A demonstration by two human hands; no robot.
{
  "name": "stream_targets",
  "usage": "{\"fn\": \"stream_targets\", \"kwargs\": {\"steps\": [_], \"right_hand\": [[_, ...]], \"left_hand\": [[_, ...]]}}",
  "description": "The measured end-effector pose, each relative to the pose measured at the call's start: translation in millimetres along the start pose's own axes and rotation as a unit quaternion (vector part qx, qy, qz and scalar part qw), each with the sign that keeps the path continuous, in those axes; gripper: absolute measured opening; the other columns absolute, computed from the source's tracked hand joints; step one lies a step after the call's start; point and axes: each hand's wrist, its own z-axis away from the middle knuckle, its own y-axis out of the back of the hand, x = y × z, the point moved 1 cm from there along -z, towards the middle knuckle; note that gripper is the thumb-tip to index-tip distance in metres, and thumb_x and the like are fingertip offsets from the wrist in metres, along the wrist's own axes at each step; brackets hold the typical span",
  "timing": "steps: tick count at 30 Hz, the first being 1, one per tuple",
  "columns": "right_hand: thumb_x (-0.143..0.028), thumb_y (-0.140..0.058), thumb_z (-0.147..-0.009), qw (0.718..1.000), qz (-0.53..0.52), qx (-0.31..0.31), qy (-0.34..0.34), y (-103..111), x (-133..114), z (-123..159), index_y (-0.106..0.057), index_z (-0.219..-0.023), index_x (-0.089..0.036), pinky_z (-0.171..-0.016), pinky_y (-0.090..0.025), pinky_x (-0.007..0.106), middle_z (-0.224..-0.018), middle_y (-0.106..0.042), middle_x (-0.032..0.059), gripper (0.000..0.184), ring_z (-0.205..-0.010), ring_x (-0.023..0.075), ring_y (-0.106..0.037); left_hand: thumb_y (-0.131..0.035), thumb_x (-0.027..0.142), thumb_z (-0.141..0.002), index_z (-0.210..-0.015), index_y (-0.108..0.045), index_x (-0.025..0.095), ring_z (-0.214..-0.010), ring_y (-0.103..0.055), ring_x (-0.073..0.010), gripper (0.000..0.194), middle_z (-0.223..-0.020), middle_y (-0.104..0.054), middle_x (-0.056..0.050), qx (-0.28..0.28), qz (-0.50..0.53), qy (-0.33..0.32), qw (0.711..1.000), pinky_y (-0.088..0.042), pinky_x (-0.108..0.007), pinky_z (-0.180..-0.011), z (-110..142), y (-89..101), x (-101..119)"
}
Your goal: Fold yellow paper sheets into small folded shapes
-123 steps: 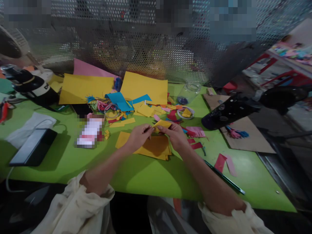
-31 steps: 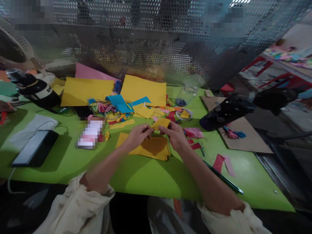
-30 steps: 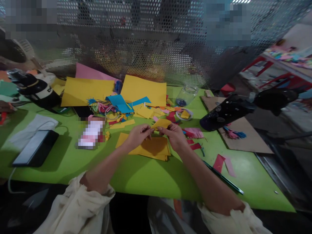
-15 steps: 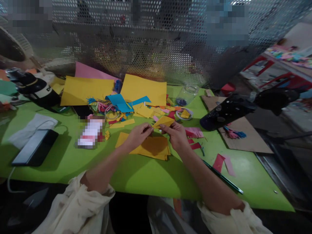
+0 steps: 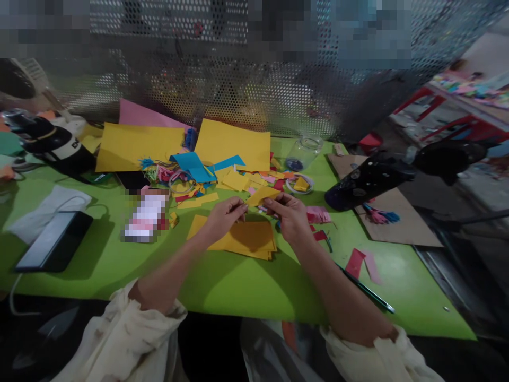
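My left hand [image 5: 225, 215] and my right hand [image 5: 290, 214] are both pinched on one small yellow paper piece [image 5: 260, 196], held a little above the green table [image 5: 238, 286]. The left pinches its near-left corner and the right grips its right side. Directly under the hands lies a stack of orange-yellow paper squares [image 5: 242, 237]. Both forearms reach in from cream sleeves at the bottom.
Large yellow sheets [image 5: 234, 143], a pink sheet, blue scraps [image 5: 194, 165] and mixed cuttings cover the far side. A glass jar [image 5: 304, 151], tape ring [image 5: 299, 183], dark bottle [image 5: 366, 183] on cardboard, a pencil [image 5: 368, 296], red strips [image 5: 353, 262], a phone [image 5: 51, 241] and a perforated metal screen behind.
The yellow piece has tilted and dropped slightly between my fingers; my right hand has shifted its grip along its right edge. The view has dipped a little.
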Motion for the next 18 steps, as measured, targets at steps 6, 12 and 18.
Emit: {"fn": "stream_targets", "kwargs": {"steps": [6, 12, 18], "right_hand": [[-0.034, -0.090, -0.053, 0.998, 0.010, -0.054, -0.017, -7.9, 5.3, 4.3, -0.069, -0.070, -0.021, -0.053, -0.044, 0.023, -0.065, -0.066, -0.0037, 0.030, -0.053, 0.0084, -0.052], [-0.036, -0.090, -0.054, 1.000, 0.003, -0.025, 0.007, -2.7, 1.5, 0.8, -0.067, -0.063, -0.021, -0.051, -0.043, 0.022, -0.060, -0.062, -0.0042, 0.029, -0.052, 0.0079, -0.051], [-0.039, -0.090, -0.052, 0.999, 0.001, -0.029, 0.016, 0.2, -0.2, -2.7, -0.069, -0.074, -0.024, -0.057, -0.048, 0.022, -0.067, -0.064, -0.0054, 0.034, -0.055, 0.0084, -0.055]], "left_hand": [[-0.052, 0.039, -0.092, -0.076, -0.055, 0.019, -0.060, -0.053, -0.0105, 0.026, -0.066, -0.062, 0.001, 0.018, 0.010, 0.000, 1.000, -0.039, -0.023, -0.061, -0.3, -1.7, -0.3], [-0.053, 0.035, -0.092, -0.076, -0.055, 0.019, -0.060, -0.053, -0.0103, 0.023, -0.065, -0.062, 0.001, 0.011, 0.007, 0.004, 1.000, -0.039, -0.023, -0.061, -1.2, -0.2, -2.9], [-0.051, 0.036, -0.093, -0.079, -0.057, 0.018, -0.062, -0.055, -0.0106, 0.023, -0.068, -0.062, 0.001, -0.007, 0.011, 0.004, 1.000, -0.041, -0.023, -0.062, -3.4, -1.3, -7.3]]}}
